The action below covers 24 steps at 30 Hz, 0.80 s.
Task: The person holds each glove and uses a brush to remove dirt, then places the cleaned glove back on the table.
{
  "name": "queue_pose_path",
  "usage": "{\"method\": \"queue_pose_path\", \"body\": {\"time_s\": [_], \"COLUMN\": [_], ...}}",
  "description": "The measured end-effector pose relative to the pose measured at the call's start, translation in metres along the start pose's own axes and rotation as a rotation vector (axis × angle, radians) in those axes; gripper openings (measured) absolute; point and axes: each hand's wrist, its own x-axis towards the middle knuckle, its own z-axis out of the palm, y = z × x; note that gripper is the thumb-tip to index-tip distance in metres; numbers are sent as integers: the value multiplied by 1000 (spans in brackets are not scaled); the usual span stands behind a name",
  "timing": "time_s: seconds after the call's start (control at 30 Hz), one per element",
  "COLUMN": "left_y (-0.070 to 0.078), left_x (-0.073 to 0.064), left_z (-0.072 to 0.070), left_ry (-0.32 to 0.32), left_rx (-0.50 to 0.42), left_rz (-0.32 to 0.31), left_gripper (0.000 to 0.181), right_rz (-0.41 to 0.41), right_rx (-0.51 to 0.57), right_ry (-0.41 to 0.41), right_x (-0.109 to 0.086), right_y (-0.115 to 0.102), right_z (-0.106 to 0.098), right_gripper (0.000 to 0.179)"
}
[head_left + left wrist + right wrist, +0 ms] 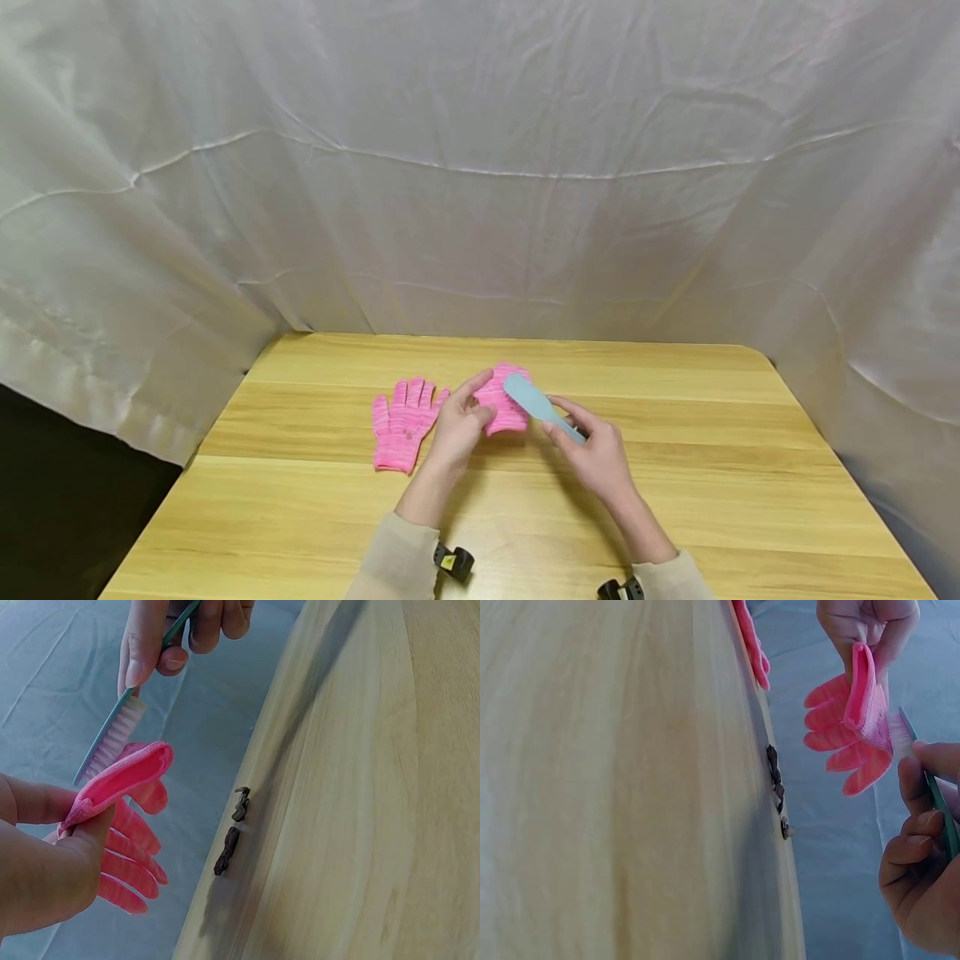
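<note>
A pink knitted glove (507,408) is held up over the table, pinched at its edge near the cuff between the thumb and fingers of my left hand (459,423). Its cuff opening (139,776) and dangling fingers show in the left wrist view. My right hand (596,458) grips a light blue brush (534,398) by its handle. The pale bristles (899,733) face the glove and meet its side in the right wrist view. To the left of my left hand, a second pink glove (403,429) lies flat on the table, fingers spread.
Several dark, twisted scraps (227,850) lie near the edge of the wooden table (720,483). Grey-white cloth (480,233) hangs behind the table and along its sides. Both wrists wear small black devices (454,563) by beige sleeves.
</note>
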Motion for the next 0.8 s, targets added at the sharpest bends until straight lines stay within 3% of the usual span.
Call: {"method": "queue_pose_path", "body": {"time_s": [0.53,0.8], "left_y": [-2,-3], "left_x": [1,1], "left_z": [1,2], "left_ry": [4,-5], "left_rx": [9,1], "left_rz": [1,3], "left_gripper": [59,59], "right_rz": [23,28], "right_rx": [14,100], "right_ry": [8,22], "right_x": [0,-2], "right_y": [-2,-4], "right_z": [0,0], "right_gripper": [37,39]}}
